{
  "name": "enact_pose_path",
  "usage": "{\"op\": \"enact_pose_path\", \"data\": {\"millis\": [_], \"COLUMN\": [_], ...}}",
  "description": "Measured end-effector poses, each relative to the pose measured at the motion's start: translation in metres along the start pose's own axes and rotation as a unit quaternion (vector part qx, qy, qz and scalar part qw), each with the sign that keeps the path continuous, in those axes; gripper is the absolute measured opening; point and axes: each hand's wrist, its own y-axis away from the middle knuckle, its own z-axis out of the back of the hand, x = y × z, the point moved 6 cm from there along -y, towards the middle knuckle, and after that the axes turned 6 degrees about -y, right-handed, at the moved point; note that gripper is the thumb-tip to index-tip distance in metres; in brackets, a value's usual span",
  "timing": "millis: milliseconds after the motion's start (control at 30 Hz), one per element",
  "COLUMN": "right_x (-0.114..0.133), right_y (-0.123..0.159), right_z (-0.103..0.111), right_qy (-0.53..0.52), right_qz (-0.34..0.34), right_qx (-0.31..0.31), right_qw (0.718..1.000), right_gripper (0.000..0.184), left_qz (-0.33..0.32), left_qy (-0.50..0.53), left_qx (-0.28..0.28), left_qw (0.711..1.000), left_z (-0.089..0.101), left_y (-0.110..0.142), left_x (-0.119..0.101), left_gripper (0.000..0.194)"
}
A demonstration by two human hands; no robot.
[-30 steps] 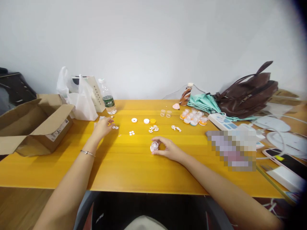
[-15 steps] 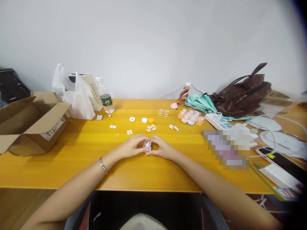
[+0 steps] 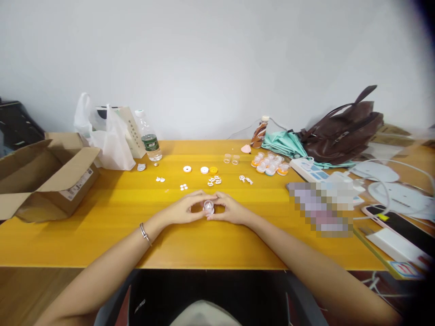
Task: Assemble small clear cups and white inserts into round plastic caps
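Observation:
Between my hands is a small clear plastic cup (image 3: 208, 207) with a wider rim at its base, upright at the tabletop. My left hand (image 3: 190, 208) curves round its left side, fingers closed on it. From the other side my right hand (image 3: 228, 209) closes on it too, and the fingertips of both hands meet behind and in front of it. Just beyond lie small white cut-out pieces (image 3: 215, 181), small white discs (image 3: 183, 187), a yellow ring cap (image 3: 213, 170) and two white ring caps (image 3: 204, 170). Farther back stand two clear cups (image 3: 235, 159).
Capped clear cups (image 3: 270, 165) cluster at right, near a pink cone (image 3: 246, 148) and a brown drink bottle (image 3: 259, 132). A brown bag (image 3: 343, 133), power strip (image 3: 309, 170) and phone (image 3: 404, 231) lie farther right. At left are a cardboard box (image 3: 76, 181) and water bottle (image 3: 149, 138).
Both hands keep hold of the clear cup, which has shifted or tilted very slightly. The view has moved a little; the things on the table lie where they were.

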Motion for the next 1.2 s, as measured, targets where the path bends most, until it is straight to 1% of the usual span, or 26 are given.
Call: {"op": "enact_pose_path", "data": {"millis": [100, 300, 567, 733, 967, 1200], "right_x": [-0.001, -0.002, -0.002, -0.002, -0.003, 0.001], "right_y": [0.000, 0.000, 0.000, -0.001, 0.000, 0.000], "right_z": [-0.001, -0.002, 0.000, 0.000, 0.000, -0.001], "right_qy": [0.003, 0.017, 0.025, 0.021, 0.009, 0.000], "right_qz": [-0.001, -0.002, -0.007, -0.003, -0.003, 0.016], "right_qx": [-0.001, -0.017, -0.023, -0.034, -0.042, -0.039], "right_qw": [1.000, 1.000, 0.999, 0.999, 0.999, 0.999], "right_gripper": [0.033, 0.031, 0.028, 0.031, 0.031, 0.024], "left_qz": [-0.016, -0.008, -0.008, -0.022, -0.034, -0.033], "left_qy": [-0.002, -0.033, -0.032, -0.033, -0.072, -0.099], "left_qx": [0.005, -0.011, -0.030, -0.035, -0.071, -0.077], "left_qw": [1.000, 0.999, 0.999, 0.999, 0.994, 0.992], "left_z": [0.000, 0.001, -0.002, -0.004, -0.005, -0.006], "left_y": [-0.001, -0.003, -0.003, -0.002, -0.001, -0.002], "left_x": [-0.003, -0.003, 0.001, -0.002, 0.005, 0.009], "left_gripper": [0.032, 0.027, 0.033, 0.034, 0.034, 0.033]}}
